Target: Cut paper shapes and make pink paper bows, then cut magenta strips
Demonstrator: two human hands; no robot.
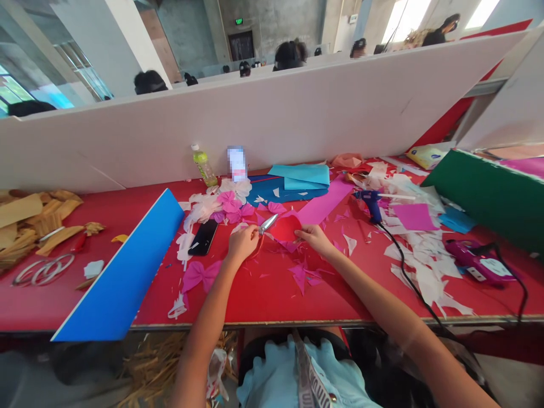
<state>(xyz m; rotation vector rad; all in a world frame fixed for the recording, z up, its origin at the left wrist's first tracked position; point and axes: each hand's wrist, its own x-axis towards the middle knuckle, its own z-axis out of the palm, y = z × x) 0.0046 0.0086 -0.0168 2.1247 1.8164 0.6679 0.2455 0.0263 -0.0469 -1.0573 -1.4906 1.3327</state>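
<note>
My left hand [243, 242] is closed round a pair of scissors [268, 222] with reddish handles, their metal blades pointing up and to the right. Between thumb and fingers, my right hand [313, 238] pinches the edge of a red rounded piece of paper [286, 228], just right of the blades. Pink scraps [300, 276] lie on the red table below the hands. Left of my left hand are a black phone [203, 237] and a pink bow-shaped piece [201, 275]. Behind the hands, pink and white paper flowers [232, 203] are heaped together.
A blue panel [123, 277] stands on the left, a green board [488, 195] on the right. A glue gun [371, 205] with its cord, a purple power strip [480, 262] and white scraps lie rightward. A green bottle [204, 165] and folded blue sheets [304, 177] are at the back.
</note>
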